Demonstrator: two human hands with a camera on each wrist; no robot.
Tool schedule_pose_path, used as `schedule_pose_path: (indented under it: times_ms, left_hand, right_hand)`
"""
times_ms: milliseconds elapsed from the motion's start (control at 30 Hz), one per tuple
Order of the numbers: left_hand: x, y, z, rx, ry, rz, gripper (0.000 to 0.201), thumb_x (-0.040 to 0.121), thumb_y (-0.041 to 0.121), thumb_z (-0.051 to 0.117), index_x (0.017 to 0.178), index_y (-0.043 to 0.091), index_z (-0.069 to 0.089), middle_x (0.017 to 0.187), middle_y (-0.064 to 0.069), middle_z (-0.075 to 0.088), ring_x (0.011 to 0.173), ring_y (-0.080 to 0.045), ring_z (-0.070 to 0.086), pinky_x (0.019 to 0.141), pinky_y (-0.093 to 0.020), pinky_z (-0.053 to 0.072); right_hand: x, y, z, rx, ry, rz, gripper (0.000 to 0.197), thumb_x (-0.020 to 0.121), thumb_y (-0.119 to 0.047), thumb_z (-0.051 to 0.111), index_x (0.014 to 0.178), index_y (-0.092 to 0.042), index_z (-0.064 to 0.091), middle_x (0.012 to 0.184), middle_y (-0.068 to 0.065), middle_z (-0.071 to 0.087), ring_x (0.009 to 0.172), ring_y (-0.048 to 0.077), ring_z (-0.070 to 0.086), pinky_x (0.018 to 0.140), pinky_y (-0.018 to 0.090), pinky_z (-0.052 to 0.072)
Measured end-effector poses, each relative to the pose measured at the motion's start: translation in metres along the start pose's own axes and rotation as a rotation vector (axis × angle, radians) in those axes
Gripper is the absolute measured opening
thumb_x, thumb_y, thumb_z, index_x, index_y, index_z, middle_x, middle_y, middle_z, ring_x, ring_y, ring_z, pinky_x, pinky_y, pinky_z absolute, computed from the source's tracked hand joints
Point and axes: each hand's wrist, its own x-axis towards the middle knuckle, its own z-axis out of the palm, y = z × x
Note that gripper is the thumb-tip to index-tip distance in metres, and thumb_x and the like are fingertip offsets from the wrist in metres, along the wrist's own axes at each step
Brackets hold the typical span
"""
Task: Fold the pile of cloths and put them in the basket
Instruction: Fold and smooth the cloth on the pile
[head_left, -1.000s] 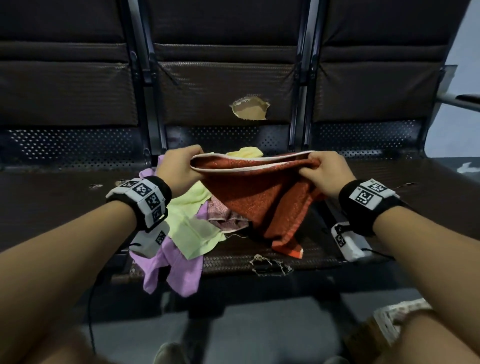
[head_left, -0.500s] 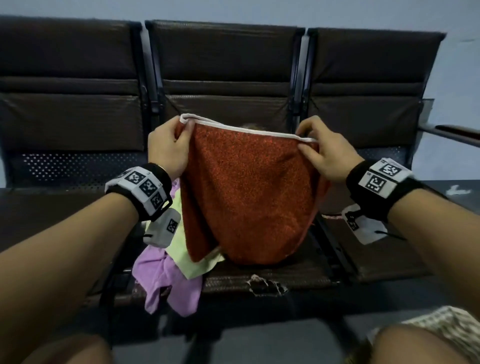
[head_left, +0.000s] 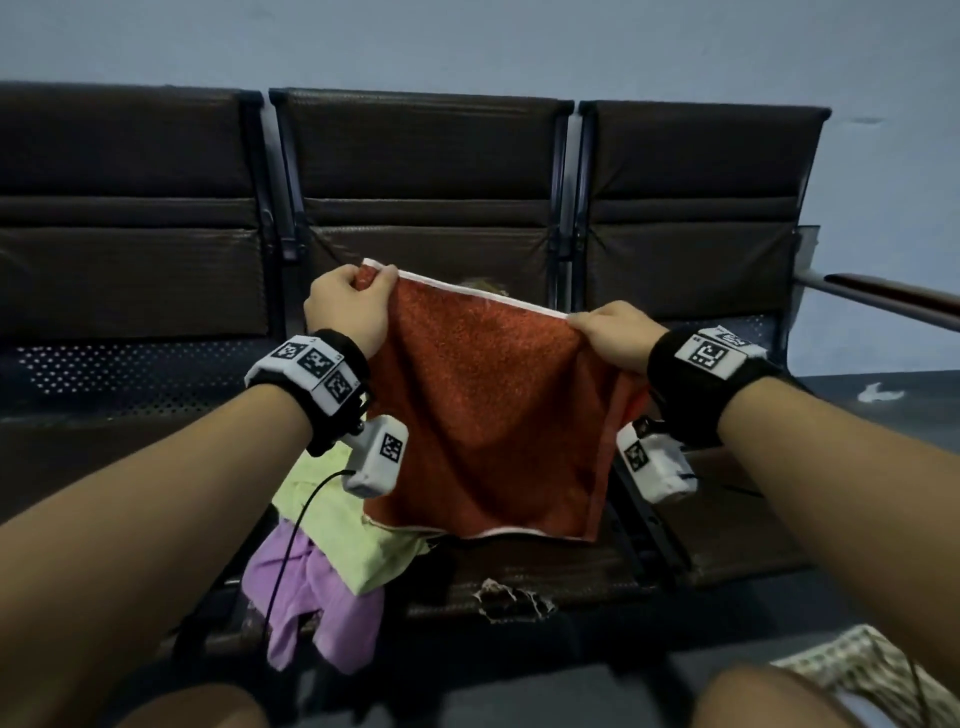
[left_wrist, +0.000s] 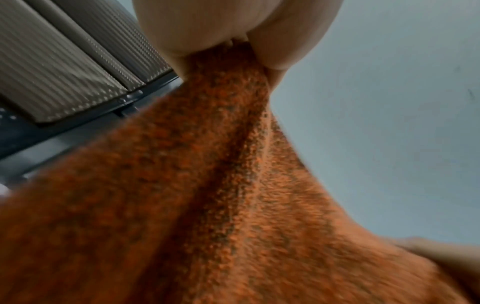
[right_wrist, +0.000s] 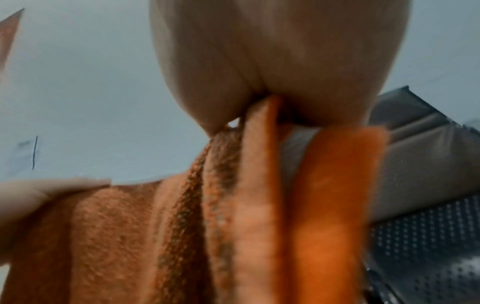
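An orange-red terry cloth (head_left: 488, 410) with a white hem hangs spread flat in the air above the middle bench seat. My left hand (head_left: 358, 296) pinches its top left corner and my right hand (head_left: 605, 332) pinches the top right corner. In the left wrist view the cloth (left_wrist: 221, 195) runs down from between my left hand's (left_wrist: 239, 41) curled fingers. The right wrist view has folds of the cloth (right_wrist: 233, 205) dropping from my right hand (right_wrist: 267, 96). Under the cloth lies the pile: a light green cloth (head_left: 332, 519) and a purple cloth (head_left: 306, 613) drooping over the seat edge. No basket is in view.
A row of dark brown bench seats (head_left: 426, 171) stands against a blue-grey wall. The middle seat's front edge is torn (head_left: 511, 597). An armrest (head_left: 893, 299) sticks out at the right. My knees and patterned fabric (head_left: 857, 670) fill the bottom edge.
Both hands lifted the orange-red cloth off the pile and spread it; it went from bunched on the seat to hanging flat. The left hand rose higher than the right.
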Motion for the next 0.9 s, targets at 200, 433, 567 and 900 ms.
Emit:
schedule_pose_path:
  times_ms: [200,433,567,900]
  left_hand:
    - [-0.027,0.028,0.023,-0.273,-0.183,-0.082,0.051,0.075,0.059,0.066,0.06,0.011,0.07,0.064,-0.009,0.064,0.074,-0.023,0.066,0.078,-0.042,0.055]
    - [-0.109,0.044,0.046,-0.361,-0.521,0.114,0.035,0.082,0.054,0.07,0.073,0.021,0.079,0.068,-0.007,0.072,0.063,-0.011,0.057,0.057,-0.038,0.048]
    - [-0.102,0.04,0.039,-0.448,-0.69,0.016,0.027,0.092,0.035,0.063,0.083,0.016,0.08,0.086,-0.009,0.077,0.079,-0.019,0.072,0.069,-0.032,0.056]
    - [-0.048,0.035,0.035,-0.384,-0.978,-0.136,0.036,0.081,-0.012,0.057,0.106,0.011,0.07,0.076,-0.002,0.072,0.062,-0.012,0.068,0.051,-0.02,0.051]
  right_hand:
    - [0.001,-0.015,0.011,0.378,-0.033,0.074,0.037,0.1,-0.027,0.053,0.099,0.006,0.069,0.096,0.027,0.07,0.08,0.034,0.065,0.078,0.049,0.056]
    - [-0.011,-0.035,0.027,0.674,-0.13,0.119,0.037,0.09,-0.036,0.066,0.111,-0.006,0.068,0.1,0.016,0.074,0.086,0.032,0.073,0.076,0.051,0.061]
    - [-0.017,-0.022,0.024,0.507,-0.174,0.017,0.015,0.084,-0.002,0.056,0.092,-0.007,0.068,0.083,0.018,0.062,0.076,0.033,0.061,0.063,0.038,0.053]
    - [-0.01,-0.012,0.008,0.304,-0.356,-0.138,0.036,0.092,-0.008,0.051,0.09,-0.034,0.076,0.08,-0.001,0.072,0.071,0.015,0.064,0.063,0.027,0.049]
